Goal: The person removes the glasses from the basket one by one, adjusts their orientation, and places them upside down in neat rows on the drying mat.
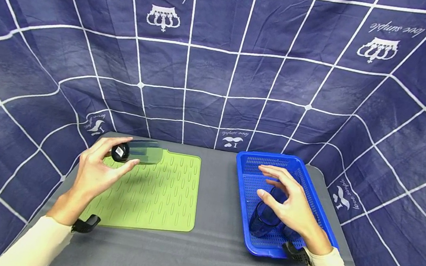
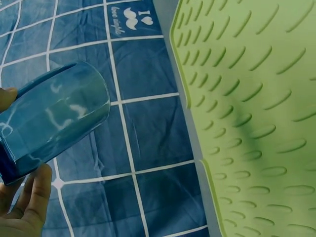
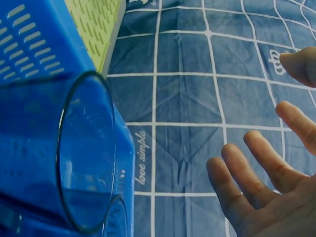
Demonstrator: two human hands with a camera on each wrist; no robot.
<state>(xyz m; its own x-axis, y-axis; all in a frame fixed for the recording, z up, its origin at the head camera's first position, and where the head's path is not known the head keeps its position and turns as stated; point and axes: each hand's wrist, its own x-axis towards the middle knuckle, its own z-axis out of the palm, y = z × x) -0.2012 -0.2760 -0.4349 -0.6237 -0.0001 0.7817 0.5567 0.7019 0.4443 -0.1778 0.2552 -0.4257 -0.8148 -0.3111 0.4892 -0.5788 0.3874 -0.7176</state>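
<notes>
My left hand [image 1: 97, 169] grips a clear blue drinking glass [image 1: 146, 152] near its base, between thumb and fingers. The glass lies sideways in the air above the green mat [image 1: 172, 195], its mouth pointing right in the head view and its dark base carrying a white label. In the left wrist view the same glass [image 2: 61, 116] tilts, with fingertips on both sides. Above the blue basket [image 1: 268, 251] hovers my right hand [image 1: 294, 206], fingers spread and holding nothing. Several blue glasses [image 1: 262, 222] stand in the basket below it, partly hidden by the hand.
The grey tabletop [image 1: 215, 187] runs between the mat on the left and the basket on the right. A dark blue cloth [image 1: 213, 72] with white grid lines hangs behind and at both sides. Each wrist wears a black band [image 1: 85, 224].
</notes>
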